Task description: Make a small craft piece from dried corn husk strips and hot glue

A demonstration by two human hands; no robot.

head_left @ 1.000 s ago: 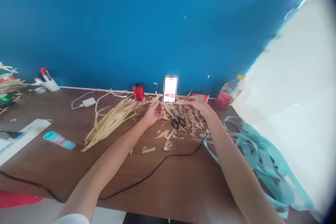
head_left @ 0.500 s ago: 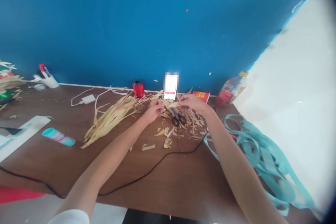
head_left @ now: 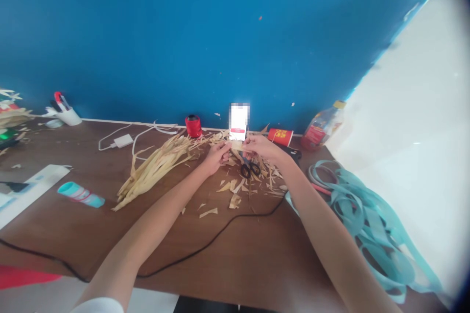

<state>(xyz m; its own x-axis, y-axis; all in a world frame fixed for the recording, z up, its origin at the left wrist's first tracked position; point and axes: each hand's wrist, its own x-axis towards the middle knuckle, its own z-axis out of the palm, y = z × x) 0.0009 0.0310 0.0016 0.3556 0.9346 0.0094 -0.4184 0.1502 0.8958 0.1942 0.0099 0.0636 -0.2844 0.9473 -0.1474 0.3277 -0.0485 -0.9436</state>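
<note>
Between my two hands a pale strip of dried corn husk is stretched, one end in each. My left hand pinches its left end, and my right hand grips the other with bent fingers. Just below them lie black-handled scissors, their blades partly hidden under the hands and husk. Cut husk scraps are scattered around the scissors. Left of my left hand rests a long bundle of dried corn husks. A lit phone stands upright right behind the strip.
A red spool, a red paper cup lying down and a bottle line the wall. Teal ribbon is heaped at right. A black cable crosses the table; a teal roll, charger and power strip lie left.
My right hand has come slightly left, closer to my left hand. The husk strip between them now lies more level, and a dark object shows beside my right wrist.
</note>
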